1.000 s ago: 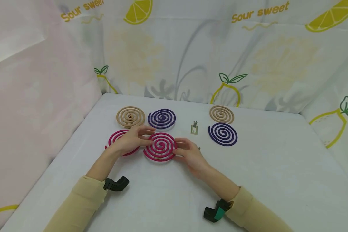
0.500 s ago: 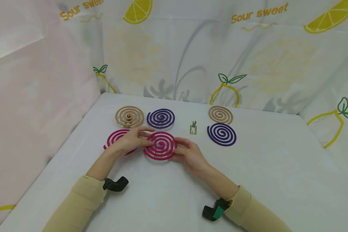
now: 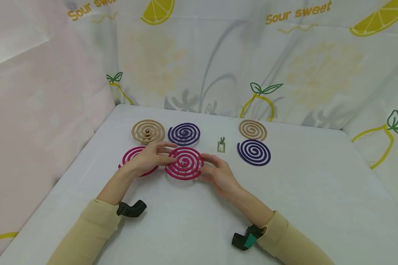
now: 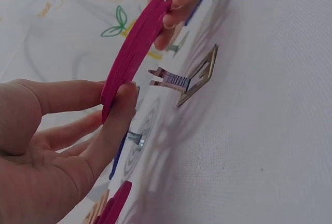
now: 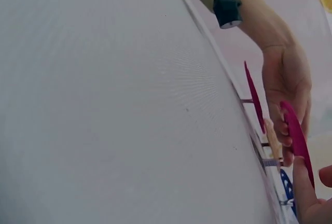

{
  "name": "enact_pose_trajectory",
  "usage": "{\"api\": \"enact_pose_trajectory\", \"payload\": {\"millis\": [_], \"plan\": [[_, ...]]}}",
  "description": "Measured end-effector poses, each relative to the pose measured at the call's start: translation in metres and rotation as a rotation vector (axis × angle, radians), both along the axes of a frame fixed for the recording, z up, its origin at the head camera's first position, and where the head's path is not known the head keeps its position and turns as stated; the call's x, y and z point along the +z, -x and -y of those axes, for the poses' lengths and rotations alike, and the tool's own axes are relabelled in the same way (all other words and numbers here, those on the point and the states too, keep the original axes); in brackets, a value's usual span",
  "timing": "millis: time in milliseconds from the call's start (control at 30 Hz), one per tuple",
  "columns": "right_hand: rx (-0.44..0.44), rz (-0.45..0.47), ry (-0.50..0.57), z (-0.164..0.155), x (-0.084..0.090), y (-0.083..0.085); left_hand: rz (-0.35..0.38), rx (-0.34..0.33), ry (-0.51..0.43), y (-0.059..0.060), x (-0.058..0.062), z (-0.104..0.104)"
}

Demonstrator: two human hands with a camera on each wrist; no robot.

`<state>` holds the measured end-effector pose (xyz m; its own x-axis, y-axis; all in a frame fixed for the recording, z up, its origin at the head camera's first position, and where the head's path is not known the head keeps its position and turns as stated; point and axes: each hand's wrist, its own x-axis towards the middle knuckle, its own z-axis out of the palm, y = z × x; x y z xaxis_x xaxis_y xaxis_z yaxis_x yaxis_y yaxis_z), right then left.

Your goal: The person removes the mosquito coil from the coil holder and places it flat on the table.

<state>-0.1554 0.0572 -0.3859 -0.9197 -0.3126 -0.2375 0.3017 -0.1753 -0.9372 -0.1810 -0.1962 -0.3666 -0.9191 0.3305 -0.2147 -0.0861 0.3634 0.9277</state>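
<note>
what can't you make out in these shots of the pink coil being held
- Second pink coil, head view: largely covered by the left hand.
- Metal stand under the held pink coil: hidden by the coil in the head view.
- Right hand, right wrist view: cut off by the frame corner.
- Small item on the tan coil: too small to identify.

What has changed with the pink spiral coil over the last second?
The pink spiral mosquito coil held between both hands has shifted slightly away from the person, and sits clear of the small metal stand beneath it. The left hand and right hand grip its edges as before. The other coils and the spare metal stand have not moved.
</note>
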Motion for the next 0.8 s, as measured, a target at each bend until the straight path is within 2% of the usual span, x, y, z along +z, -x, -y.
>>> {"api": "enact_pose_trajectory", "payload": {"millis": [200,567,800], "plan": [[-0.027,-0.036,0.002,-0.001,0.0,0.001,0.013,0.015,-0.024,0.0,0.002,-0.001],[-0.069,-0.033,-0.046,-0.008,0.009,0.009,0.043,0.023,-0.196,0.0,0.003,-0.003],[-0.085,-0.033,-0.041,-0.011,0.012,0.01,0.039,0.059,-0.219,-0.001,0.003,-0.006]]}}
